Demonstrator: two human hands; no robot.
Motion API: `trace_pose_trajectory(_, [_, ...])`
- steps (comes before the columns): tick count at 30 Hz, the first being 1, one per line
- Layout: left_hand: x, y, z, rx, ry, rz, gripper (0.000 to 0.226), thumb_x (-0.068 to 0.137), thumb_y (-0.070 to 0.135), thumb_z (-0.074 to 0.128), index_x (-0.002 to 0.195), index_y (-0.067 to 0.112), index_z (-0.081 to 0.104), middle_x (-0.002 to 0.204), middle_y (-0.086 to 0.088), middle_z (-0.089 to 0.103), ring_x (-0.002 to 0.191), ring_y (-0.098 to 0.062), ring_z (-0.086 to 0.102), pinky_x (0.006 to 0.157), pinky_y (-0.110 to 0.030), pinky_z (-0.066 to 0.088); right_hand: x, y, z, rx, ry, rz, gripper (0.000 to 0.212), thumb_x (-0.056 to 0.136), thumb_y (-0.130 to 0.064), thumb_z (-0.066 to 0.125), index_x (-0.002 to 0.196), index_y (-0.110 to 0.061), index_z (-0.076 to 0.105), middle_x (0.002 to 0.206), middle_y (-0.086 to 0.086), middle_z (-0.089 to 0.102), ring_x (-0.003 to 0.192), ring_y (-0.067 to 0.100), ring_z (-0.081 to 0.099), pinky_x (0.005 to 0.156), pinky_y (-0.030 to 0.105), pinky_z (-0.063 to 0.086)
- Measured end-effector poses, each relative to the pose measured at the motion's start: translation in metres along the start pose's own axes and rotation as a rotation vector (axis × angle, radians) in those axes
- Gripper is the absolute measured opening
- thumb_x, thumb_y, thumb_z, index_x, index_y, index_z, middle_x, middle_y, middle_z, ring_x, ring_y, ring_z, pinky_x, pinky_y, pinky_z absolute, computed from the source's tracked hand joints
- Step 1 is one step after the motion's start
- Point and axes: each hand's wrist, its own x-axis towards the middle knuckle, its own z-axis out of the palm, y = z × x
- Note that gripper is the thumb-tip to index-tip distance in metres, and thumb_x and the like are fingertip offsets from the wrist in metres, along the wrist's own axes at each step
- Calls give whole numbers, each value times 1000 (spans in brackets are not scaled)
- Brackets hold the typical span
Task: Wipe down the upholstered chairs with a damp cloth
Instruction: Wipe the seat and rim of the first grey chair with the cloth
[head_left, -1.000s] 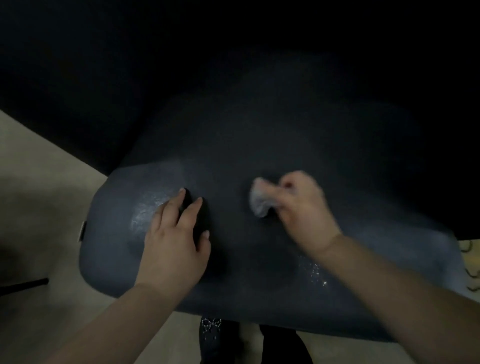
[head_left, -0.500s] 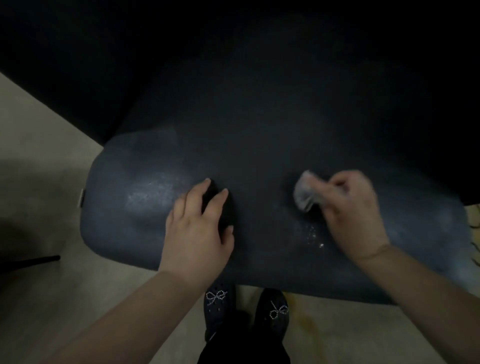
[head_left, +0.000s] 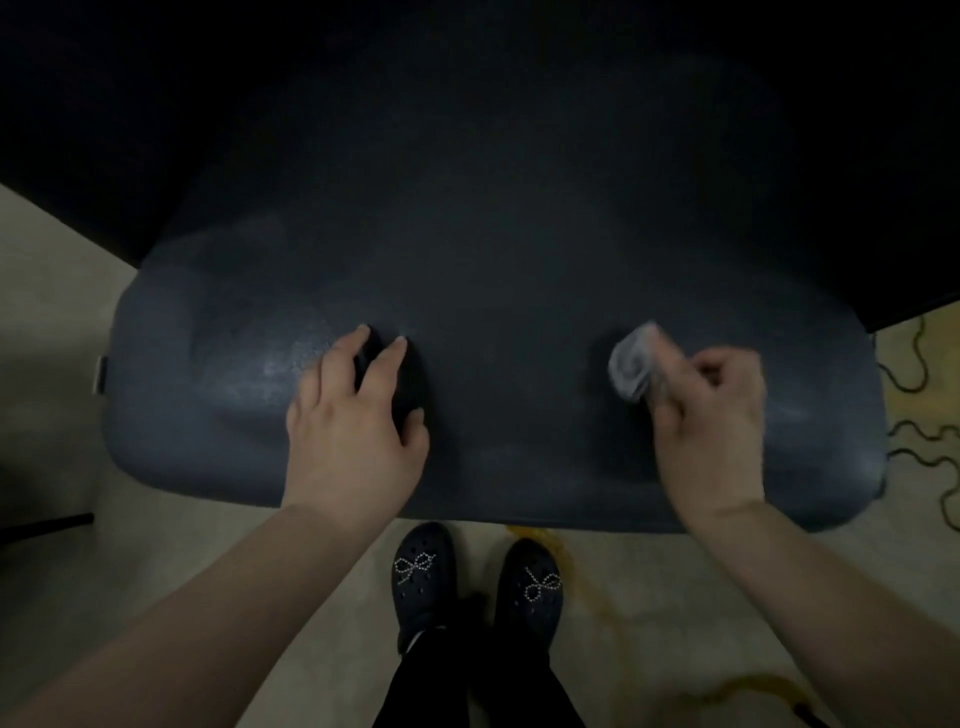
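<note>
A dark blue-grey upholstered chair seat (head_left: 519, 291) fills the middle of the head view, and its far part fades into darkness. My right hand (head_left: 711, 415) is shut on a small crumpled grey cloth (head_left: 631, 364) and presses it onto the right half of the seat. My left hand (head_left: 353, 431) lies on the left half of the seat, palm down with its fingers spread. A dark patch shows under its fingertips; I cannot tell whether it is shadow or an object. The seat left of that hand has a faint sheen.
My two feet in black clogs with bead bows (head_left: 423, 577) stand on the beige floor just before the seat's front edge. Dark cables (head_left: 919, 441) curl on the floor at the right. A thin black bar (head_left: 47, 519) lies at the left.
My right hand has slid the cloth from the seat's middle to its right side. My left hand has shifted slightly right, and the view now takes in more of the floor and my feet.
</note>
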Motion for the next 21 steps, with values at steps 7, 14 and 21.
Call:
trace_pose_trajectory(7, [0, 1, 1, -2, 5, 12, 67, 80, 29, 67, 143, 22, 41, 148, -8, 31, 132, -32, 26, 106, -50, 28, -27, -101, 40, 286, -81, 13, 21, 92, -40, 54, 99, -23, 64, 84, -3, 46, 75, 11, 41, 68, 31, 37])
trace_pose_trajectory(14, [2, -1, 2, 22, 12, 38, 66, 79, 27, 67, 141, 21, 44, 146, -9, 33, 130, -33, 29, 103, -54, 32, 5, 18, -9, 38, 81, 339, 14, 94, -36, 54, 99, -23, 60, 88, -2, 44, 79, 15, 44, 75, 27, 39])
trace_pose_trajectory(21, [1, -3, 4, -28, 49, 26, 61, 81, 18, 65, 139, 21, 47, 145, -8, 36, 129, -32, 31, 102, -53, 32, 16, -84, 35, 195, 89, 526, 35, 88, -42, 65, 68, -28, 40, 63, -7, 42, 53, 2, 42, 56, 24, 44])
